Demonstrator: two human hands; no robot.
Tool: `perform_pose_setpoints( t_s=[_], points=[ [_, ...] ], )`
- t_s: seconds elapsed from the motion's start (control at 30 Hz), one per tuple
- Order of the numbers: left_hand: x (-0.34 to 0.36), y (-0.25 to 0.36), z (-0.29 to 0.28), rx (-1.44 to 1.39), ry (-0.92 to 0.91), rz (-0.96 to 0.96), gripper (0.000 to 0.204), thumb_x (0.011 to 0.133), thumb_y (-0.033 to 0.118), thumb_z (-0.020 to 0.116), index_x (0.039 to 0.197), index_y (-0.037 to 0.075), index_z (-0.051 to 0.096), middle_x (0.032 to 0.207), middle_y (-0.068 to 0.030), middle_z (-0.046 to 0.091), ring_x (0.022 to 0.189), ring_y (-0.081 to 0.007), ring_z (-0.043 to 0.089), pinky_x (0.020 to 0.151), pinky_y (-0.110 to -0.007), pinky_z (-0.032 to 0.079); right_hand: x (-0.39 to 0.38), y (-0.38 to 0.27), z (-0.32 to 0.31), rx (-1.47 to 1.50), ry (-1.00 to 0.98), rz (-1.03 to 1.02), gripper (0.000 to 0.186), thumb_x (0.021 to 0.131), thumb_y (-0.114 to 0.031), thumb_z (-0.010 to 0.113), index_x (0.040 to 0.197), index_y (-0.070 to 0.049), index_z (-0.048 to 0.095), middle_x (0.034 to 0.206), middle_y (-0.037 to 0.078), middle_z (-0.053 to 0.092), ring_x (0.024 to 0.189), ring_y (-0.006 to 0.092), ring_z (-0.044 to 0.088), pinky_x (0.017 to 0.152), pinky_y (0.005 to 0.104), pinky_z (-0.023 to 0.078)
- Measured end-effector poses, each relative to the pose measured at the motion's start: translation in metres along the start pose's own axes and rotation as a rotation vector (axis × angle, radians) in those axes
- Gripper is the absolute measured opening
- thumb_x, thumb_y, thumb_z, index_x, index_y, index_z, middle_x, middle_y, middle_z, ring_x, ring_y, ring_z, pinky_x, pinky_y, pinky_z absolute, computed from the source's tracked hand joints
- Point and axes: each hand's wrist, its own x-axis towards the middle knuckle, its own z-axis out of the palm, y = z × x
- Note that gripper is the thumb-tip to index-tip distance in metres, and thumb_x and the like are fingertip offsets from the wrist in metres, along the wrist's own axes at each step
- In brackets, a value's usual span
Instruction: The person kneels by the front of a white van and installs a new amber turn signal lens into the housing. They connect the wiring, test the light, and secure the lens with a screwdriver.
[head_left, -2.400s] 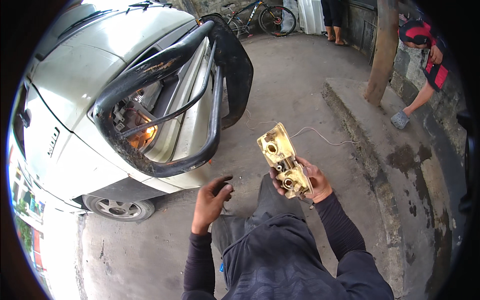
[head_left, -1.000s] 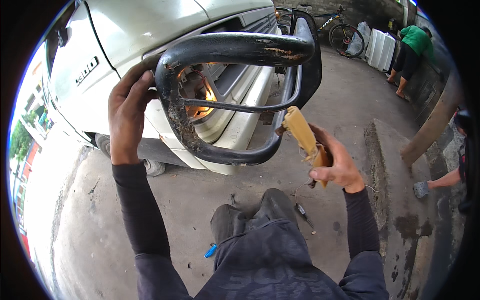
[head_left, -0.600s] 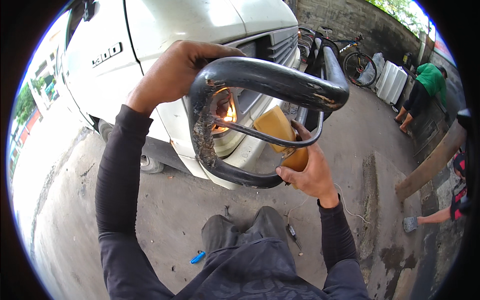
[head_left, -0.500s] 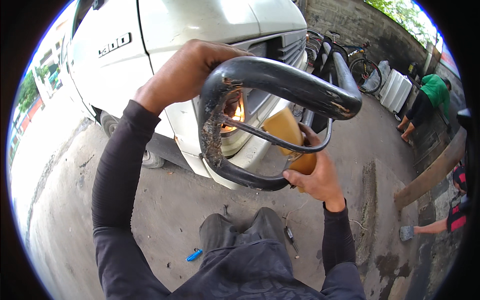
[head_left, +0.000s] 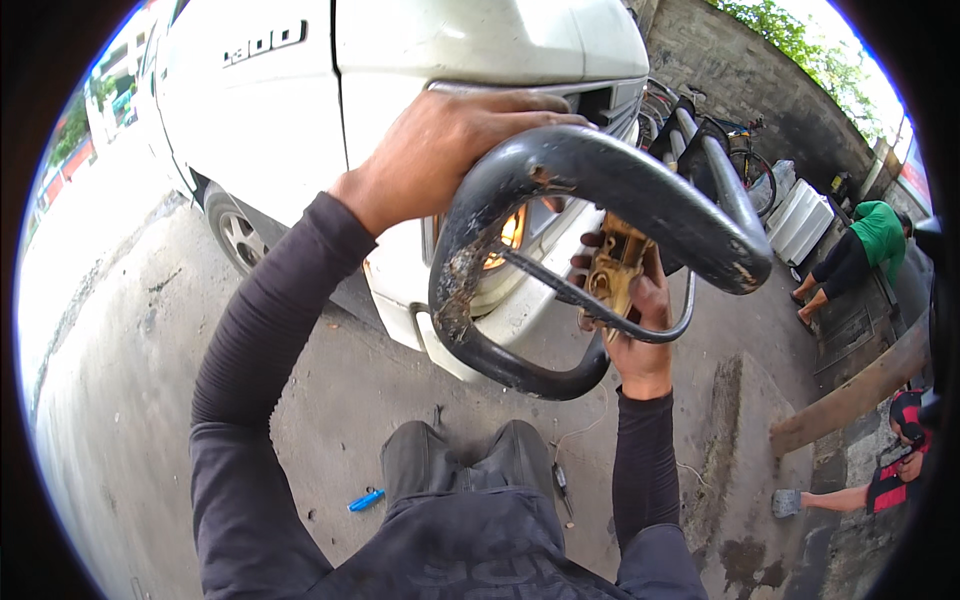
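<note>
Behind black bar [head_left: 655, 200], gripped lamp housing [head_left: 612, 277] with right hand [head_left: 640, 357]; held left hand [head_left: 445, 150] by bar's top, unclear whether clenched; seemingly aligning, likely needing careful turning.

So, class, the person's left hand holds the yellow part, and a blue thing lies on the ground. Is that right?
Wrong hand: the head view shows the right hand holding the yellow part; the blue thing does lie on the ground.

1. An open-air yard [head_left: 150, 420] is apparently serving as a vehicle workshop.
2. A white van [head_left: 265, 120] is standing there, its headlight recess [head_left: 511, 232] gaping.
3. A slim tool [head_left: 562, 483] is lying on the ground; trees [head_left: 835, 60] are showing above a block wall [head_left: 770, 85].
</note>
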Motion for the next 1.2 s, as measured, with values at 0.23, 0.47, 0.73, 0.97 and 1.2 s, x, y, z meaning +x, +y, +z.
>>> perform_pose_setpoints(
  t_s=[0.23,0.47,0.73,0.97,1.2],
  points=[
    [-0.005,-0.007,-0.006,0.076,-0.018,0.075,0.025,0.092,0.008,0.076,0.116,0.011,0.081,0.108,-0.0121,0.08,0.085,-0.0214,0.077,0.086,-0.032,0.06,0.008,0.018,0.01,0.296,-0.115,-0.005,0.091,0.088,-0.034,0.079,0.16,-0.004,0.032,0.147,0.03,0.05,0.13,0.0469,0.059,0.097,0.0563,0.063],
    [0.004,-0.003,-0.003,-0.312,0.004,0.04,0.031,0.072,0.008,0.077,0.103,0.005,0.079,0.086,-0.0166,0.073,0.077,-0.0358,0.07,0.07,-0.042,0.055,0.003,0.021,0.013,0.26,-0.048,0.005,0.098,0.081,-0.025,0.088,0.159,-0.005,0.032,0.141,0.028,0.056,0.127,0.0457,0.062,0.105,0.0522,0.059],
    [-0.027,0.028,-0.004,-0.227,0.469,-0.279,0.019,0.097,0.006,0.072,0.115,0.007,0.079,0.102,-0.0109,0.08,0.079,-0.0154,0.073,0.077,-0.028,0.059,0.004,0.021,0.027,-0.508,0.169,-0.312,0.089,0.078,-0.018,0.094,0.15,-0.008,0.043,0.136,0.016,0.059,0.116,0.0265,0.067,0.099,0.0384,0.06],
    [-0.08,0.176,0.038,-0.415,0.926,-0.766,0.022,0.1,0.001,0.064,0.119,-0.01,0.067,0.111,-0.023,0.071,0.088,-0.0227,0.072,0.072,-0.033,0.06,0.002,0.014,0.028,-0.54,0.184,-0.35,0.081,0.076,-0.023,0.097,0.138,-0.002,0.05,0.126,0.011,0.064,0.116,0.0225,0.066,0.096,0.035,0.059],
    [-0.05,0.196,0.07,-0.677,0.478,-0.993,0.044,0.106,0.011,0.057,0.143,-0.011,0.048,0.134,-0.0227,0.058,0.127,-0.027,0.057,0.106,-0.04,0.048,-0.002,0.014,0.016,-0.174,0.155,-0.202,0.078,0.088,-0.011,0.083,0.153,-0.009,0.041,0.134,0.015,0.06,0.116,0.0239,0.067,0.095,0.0358,0.062]
  ],
)
